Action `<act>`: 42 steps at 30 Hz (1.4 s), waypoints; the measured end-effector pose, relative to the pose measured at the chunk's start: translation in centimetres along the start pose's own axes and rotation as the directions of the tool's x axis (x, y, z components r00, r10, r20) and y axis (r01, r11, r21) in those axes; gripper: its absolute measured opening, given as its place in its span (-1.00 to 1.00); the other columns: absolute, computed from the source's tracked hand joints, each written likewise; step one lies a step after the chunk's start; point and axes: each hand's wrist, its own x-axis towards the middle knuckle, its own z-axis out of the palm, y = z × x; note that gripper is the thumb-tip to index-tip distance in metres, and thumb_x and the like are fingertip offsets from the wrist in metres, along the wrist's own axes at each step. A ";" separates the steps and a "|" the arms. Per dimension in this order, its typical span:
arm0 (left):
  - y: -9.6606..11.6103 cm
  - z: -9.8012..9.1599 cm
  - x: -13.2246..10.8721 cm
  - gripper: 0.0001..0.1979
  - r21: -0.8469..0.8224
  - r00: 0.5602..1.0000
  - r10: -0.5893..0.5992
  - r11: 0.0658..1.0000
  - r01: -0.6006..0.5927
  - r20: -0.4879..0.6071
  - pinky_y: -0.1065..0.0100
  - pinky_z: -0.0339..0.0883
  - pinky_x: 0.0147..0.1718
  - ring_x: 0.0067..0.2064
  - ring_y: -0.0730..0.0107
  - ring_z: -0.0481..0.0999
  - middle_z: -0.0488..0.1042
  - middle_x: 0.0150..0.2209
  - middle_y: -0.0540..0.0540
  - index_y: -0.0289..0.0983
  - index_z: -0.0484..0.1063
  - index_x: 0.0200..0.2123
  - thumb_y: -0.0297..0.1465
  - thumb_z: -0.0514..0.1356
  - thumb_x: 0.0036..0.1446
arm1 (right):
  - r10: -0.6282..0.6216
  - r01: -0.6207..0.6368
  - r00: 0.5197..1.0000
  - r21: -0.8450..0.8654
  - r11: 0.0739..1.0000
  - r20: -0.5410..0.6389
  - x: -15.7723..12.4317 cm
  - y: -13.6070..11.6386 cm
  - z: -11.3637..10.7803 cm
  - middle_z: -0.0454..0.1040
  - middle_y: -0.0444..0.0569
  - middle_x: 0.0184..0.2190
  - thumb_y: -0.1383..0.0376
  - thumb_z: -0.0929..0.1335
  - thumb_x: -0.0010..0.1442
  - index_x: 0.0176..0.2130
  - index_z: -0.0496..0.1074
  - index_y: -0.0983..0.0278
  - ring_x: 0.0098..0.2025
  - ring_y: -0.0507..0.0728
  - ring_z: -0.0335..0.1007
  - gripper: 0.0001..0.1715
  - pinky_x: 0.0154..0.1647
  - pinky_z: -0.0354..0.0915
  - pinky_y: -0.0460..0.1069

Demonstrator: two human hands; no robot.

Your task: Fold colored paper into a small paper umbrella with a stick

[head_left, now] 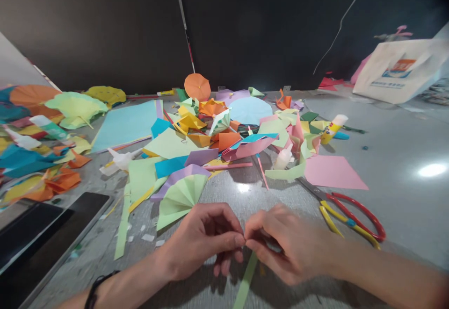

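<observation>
Both hands meet low in the middle of the view, fingertip against fingertip. My left hand [213,241] is closed, thumb and index finger pinched; whatever is between them is too small to make out. My right hand [280,243], slightly blurred, is also pinched. A narrow light green paper strip [245,283] runs up from the bottom edge into the right hand's fingers, its upper end hidden there. A pleated light green paper fan [182,199] lies just beyond the left hand. Scissors with red and yellow handles [345,215] lie beyond the right wrist.
Two dark flat devices, a phone [28,225] and a tablet-like slab [70,239], lie at left. Across the back spread coloured paper scraps, a pink paper umbrella [247,147], a glue stick [333,129] and glue bottles [122,159]. A white bag [396,73] stands far right.
</observation>
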 end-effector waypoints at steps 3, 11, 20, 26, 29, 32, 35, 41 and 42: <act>0.0 -0.1 0.0 -0.58 0.008 1.000 -0.001 1.000 0.001 0.001 0.59 0.33 -0.67 -0.64 0.55 0.49 0.59 -0.52 -0.05 -0.33 0.46 -0.36 -0.13 0.51 0.08 | 0.010 -0.010 1.000 -0.041 0.999 0.000 0.0 -0.1 -0.1 0.45 -0.28 -0.58 0.33 0.23 0.40 -0.11 0.26 0.19 -0.59 0.04 0.31 -0.94 -0.31 0.22 0.00; -0.1 0.1 0.0 -0.55 0.018 1.000 -0.020 1.000 0.020 -0.001 0.60 0.34 -0.66 -0.62 0.55 0.51 0.61 -0.50 -0.07 -0.34 0.46 -0.36 -0.09 0.50 0.07 | 0.011 -0.012 0.999 -0.021 1.000 -0.036 0.0 -0.1 0.5 0.39 -0.31 -0.58 0.38 0.23 0.30 -0.16 0.20 0.17 -0.62 0.00 0.24 -0.89 -0.45 0.15 -0.07; -0.1 0.0 0.1 -0.55 -0.012 1.000 0.007 1.000 -0.007 -0.021 0.60 0.34 -0.68 -0.63 0.54 0.50 0.61 -0.52 -0.07 -0.33 0.44 -0.34 -0.10 0.51 0.06 | -0.013 0.011 0.994 -0.012 1.000 -0.109 0.1 -0.1 0.2 0.45 -0.30 -0.56 0.38 0.25 0.27 -0.17 0.23 0.17 -0.61 -0.01 0.30 -0.88 -0.41 0.16 -0.05; -0.2 -0.2 0.2 -0.57 -0.033 1.000 0.023 0.999 -0.023 0.000 0.61 0.36 -0.68 -0.63 0.56 0.51 0.61 -0.52 -0.07 -0.34 0.44 -0.35 -0.14 0.51 0.08 | -0.037 0.030 0.994 -0.067 0.997 -0.104 0.0 0.1 0.3 0.45 -0.33 -0.56 0.33 0.27 0.34 -0.07 0.24 0.18 -0.62 -0.01 0.30 -0.85 -0.39 0.17 -0.04; -0.2 -0.2 0.1 -0.58 -0.041 1.000 0.021 0.999 -0.020 0.009 0.62 0.36 -0.68 -0.64 0.56 0.51 0.61 -0.52 -0.07 -0.35 0.45 -0.34 -0.15 0.51 0.09 | -0.059 0.049 0.991 -0.078 0.996 -0.123 -0.1 0.2 0.3 0.49 -0.31 -0.55 0.34 0.26 0.39 -0.08 0.25 0.17 -0.59 0.00 0.37 -0.90 -0.36 0.19 -0.04; -0.4 -0.4 0.2 -0.59 -0.049 1.000 0.019 0.999 -0.018 0.018 0.61 0.37 -0.68 -0.63 0.55 0.52 0.62 -0.51 -0.07 -0.34 0.45 -0.34 -0.17 0.51 0.11 | -0.062 0.052 0.990 -0.079 0.996 -0.126 -0.1 0.2 0.4 0.51 -0.30 -0.55 0.35 0.26 0.41 -0.08 0.27 0.18 -0.58 0.00 0.38 -0.91 -0.36 0.19 -0.04; -0.6 -0.5 0.3 -0.61 -0.066 0.999 0.016 0.998 -0.013 0.046 0.60 0.39 -0.68 -0.62 0.53 0.54 0.63 -0.50 -0.07 -0.34 0.46 -0.32 -0.17 0.50 0.13 | -0.049 0.038 0.991 -0.080 0.996 -0.128 -0.1 0.2 0.5 0.51 -0.30 -0.55 0.36 0.27 0.39 -0.10 0.28 0.18 -0.59 0.00 0.37 -0.92 -0.36 0.19 -0.04; -0.7 -0.2 0.2 -0.57 -0.070 0.994 -0.013 0.997 0.021 0.112 0.58 0.42 -0.63 -0.57 0.51 0.58 0.65 -0.43 -0.14 -0.36 0.52 -0.30 -0.09 0.46 0.15 | -0.014 0.018 0.995 0.042 0.999 -0.101 0.0 0.1 0.8 0.45 -0.34 -0.58 0.42 0.27 0.29 -0.15 0.26 0.18 -0.62 -0.04 0.28 -0.84 -0.40 0.18 -0.08; -0.7 -0.2 0.1 -0.56 -0.063 0.993 -0.017 0.998 0.025 0.119 0.58 0.43 -0.62 -0.57 0.51 0.58 0.65 -0.42 -0.14 -0.37 0.53 -0.30 -0.07 0.45 0.15 | -0.004 0.011 0.996 0.073 0.997 -0.093 0.0 0.0 0.8 0.45 -0.34 -0.57 0.42 0.27 0.28 -0.16 0.25 0.18 -0.62 -0.05 0.27 -0.84 -0.40 0.19 -0.09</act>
